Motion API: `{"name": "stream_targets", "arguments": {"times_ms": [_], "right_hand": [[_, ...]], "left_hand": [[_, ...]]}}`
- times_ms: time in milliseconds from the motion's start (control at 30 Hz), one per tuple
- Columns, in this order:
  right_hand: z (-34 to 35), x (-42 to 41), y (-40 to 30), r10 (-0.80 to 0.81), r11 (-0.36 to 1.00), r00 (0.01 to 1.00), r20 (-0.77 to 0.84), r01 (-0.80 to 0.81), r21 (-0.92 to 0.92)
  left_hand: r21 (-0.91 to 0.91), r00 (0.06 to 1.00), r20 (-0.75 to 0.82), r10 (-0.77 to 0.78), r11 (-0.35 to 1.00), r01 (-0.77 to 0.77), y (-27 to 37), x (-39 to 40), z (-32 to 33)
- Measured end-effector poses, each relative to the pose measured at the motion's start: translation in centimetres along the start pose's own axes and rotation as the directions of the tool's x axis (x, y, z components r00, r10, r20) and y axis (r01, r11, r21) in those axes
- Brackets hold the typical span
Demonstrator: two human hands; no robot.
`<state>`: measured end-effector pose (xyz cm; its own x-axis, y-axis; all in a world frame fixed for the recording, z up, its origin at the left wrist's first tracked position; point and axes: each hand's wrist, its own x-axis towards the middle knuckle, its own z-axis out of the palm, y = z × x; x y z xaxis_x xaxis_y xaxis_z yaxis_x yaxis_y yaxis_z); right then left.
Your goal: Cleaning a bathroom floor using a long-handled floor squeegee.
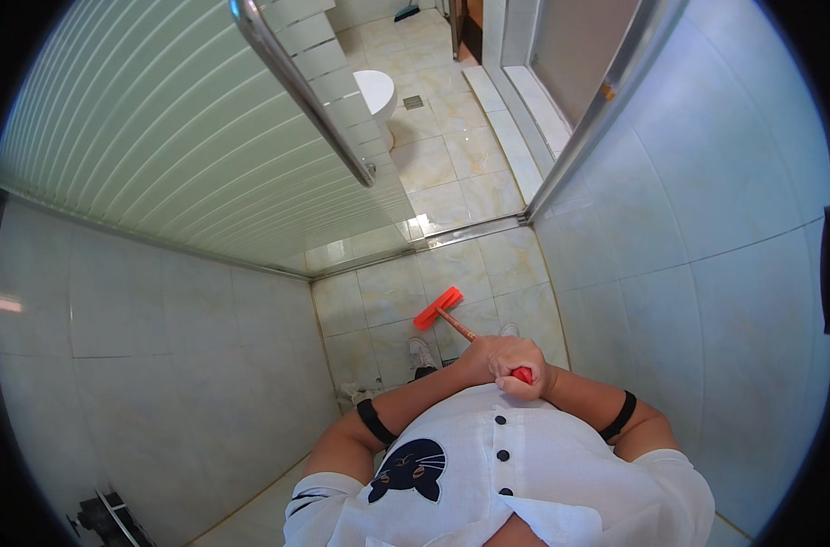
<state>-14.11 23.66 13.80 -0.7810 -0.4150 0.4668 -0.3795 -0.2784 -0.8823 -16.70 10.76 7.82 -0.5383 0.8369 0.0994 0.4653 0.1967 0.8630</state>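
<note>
A long-handled floor brush with a red-orange head (439, 308) rests on the tiled floor ahead of my feet. Its brownish handle (457, 324) rises towards my waist, where both hands grip it. My left hand (528, 369) is closed around the top end, with the red tip (522, 375) showing between the fingers. Just beside it, touching it, my right hand (481, 359) wraps the handle slightly lower. The part of the handle inside my hands is hidden. A light shoe (421, 352) shows left of the handle, and another shoe (509, 330) is partly visible beyond my hands.
A ribbed glass panel (203, 150) with a metal bar handle (305, 96) stands at the left. A metal door track (470, 232) crosses the floor ahead. Beyond are a white toilet (376, 92), a floor drain (413, 102) and a broom head (407, 12). Tiled walls flank me.
</note>
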Motion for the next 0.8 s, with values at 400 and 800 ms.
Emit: {"name": "stream_targets", "arguments": {"times_ms": [400,800], "right_hand": [[2.1,0.4,6.5,0.004,0.995,0.997,0.082,0.005,-0.104],[4.0,3.0,7.9,0.087,0.996,0.964,0.252,-0.082,-0.030]], "left_hand": [[0.062,0.971,-0.235,-0.043,0.996,0.059,-7.1,-3.5,-1.0],[0.041,0.903,-0.398,-0.164,0.980,0.196,-7.2,-7.5,-1.8]]}}
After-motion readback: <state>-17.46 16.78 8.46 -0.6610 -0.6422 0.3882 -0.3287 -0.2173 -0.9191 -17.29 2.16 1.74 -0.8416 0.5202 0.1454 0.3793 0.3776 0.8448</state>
